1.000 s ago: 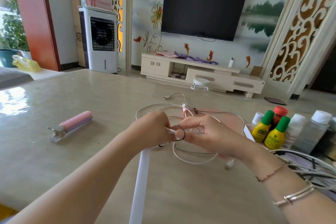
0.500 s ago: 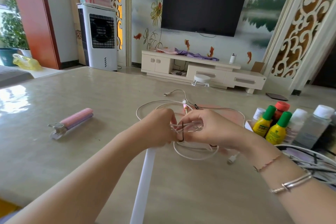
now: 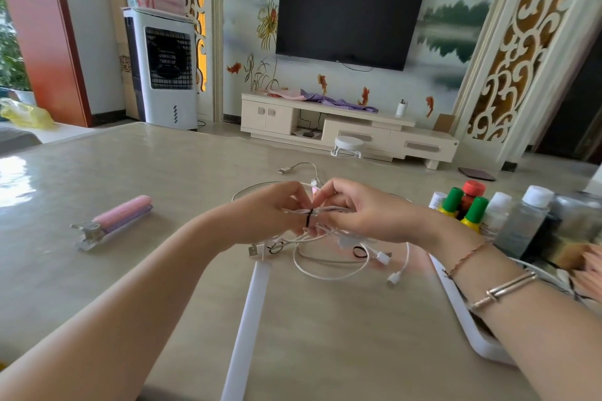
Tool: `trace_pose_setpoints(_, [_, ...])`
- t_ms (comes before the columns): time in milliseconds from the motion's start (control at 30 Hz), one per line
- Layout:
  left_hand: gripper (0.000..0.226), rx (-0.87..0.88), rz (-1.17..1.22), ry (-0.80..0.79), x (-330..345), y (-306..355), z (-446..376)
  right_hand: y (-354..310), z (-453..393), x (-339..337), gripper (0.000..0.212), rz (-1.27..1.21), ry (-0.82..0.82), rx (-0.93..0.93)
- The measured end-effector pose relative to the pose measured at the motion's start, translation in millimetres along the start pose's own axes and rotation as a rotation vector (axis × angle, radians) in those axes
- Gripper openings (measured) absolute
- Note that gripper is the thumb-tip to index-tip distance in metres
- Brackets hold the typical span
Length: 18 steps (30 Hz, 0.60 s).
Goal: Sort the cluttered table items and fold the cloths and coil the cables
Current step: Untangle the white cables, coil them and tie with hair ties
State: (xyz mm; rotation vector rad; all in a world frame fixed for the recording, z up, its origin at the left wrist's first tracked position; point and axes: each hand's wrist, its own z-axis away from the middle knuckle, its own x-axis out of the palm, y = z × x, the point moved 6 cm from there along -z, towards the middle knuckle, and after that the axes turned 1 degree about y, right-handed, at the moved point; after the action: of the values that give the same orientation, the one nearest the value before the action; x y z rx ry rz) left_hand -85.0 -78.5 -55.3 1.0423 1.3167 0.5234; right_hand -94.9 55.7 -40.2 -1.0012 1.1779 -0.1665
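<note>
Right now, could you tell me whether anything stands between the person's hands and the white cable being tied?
Nothing visible does. The left hand and right hand both already pinch the white cable bundle, with a black band looped around it between them.

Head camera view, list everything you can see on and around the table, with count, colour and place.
white charging cables: several, white, tangled at table centre
black elastic band: one, black, around the gathered cable strands between the hands
pink and purple hair clip: one, left on the table
yellow bottles with green caps: two, right side
red-capped bottle: one, behind the yellow ones
clear bottles with white caps: at least two, far right
white tray: one, right edge
beige glossy table: one
black television: one, on the wall
left hand: pinches the cables
right hand: pinches the cables
</note>
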Motion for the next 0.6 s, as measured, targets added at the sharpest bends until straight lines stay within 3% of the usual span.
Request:
trace_pose_setpoints(67, [0.012, -0.014, 0.047, 0.055, -8, -1, 2, 0, -3, -1, 0.024, -0.081, 0.034, -0.026])
trace_pose_setpoints(167, [0.009, -0.074, 0.189, 0.009, -4, 3, 5, 4, -4, -7, 0.021, -0.098, 0.096, -0.049])
trace_pose_setpoints(267, [0.007, -0.16, 0.076, -0.021, -4, 9, 2, 3, -1, -19, 0.027, -0.085, 0.195, -0.072])
trace_pose_setpoints(467, [0.006, -0.233, 0.293, 0.074, -17, 24, -4, 6, 37, -34, 0.044, -0.069, 0.836, -0.062])
trace_pose_setpoints(533, [0.01, -0.249, 0.398, 0.127, -18, 23, -5, 12, 44, -20, 0.043, -0.059, 0.797, 0.041])
trace_pose_setpoints(600, [0.014, -0.255, 0.494, 0.189, -18, 22, -6, 15, 43, 6, 0.048, -0.172, 0.553, 0.155])
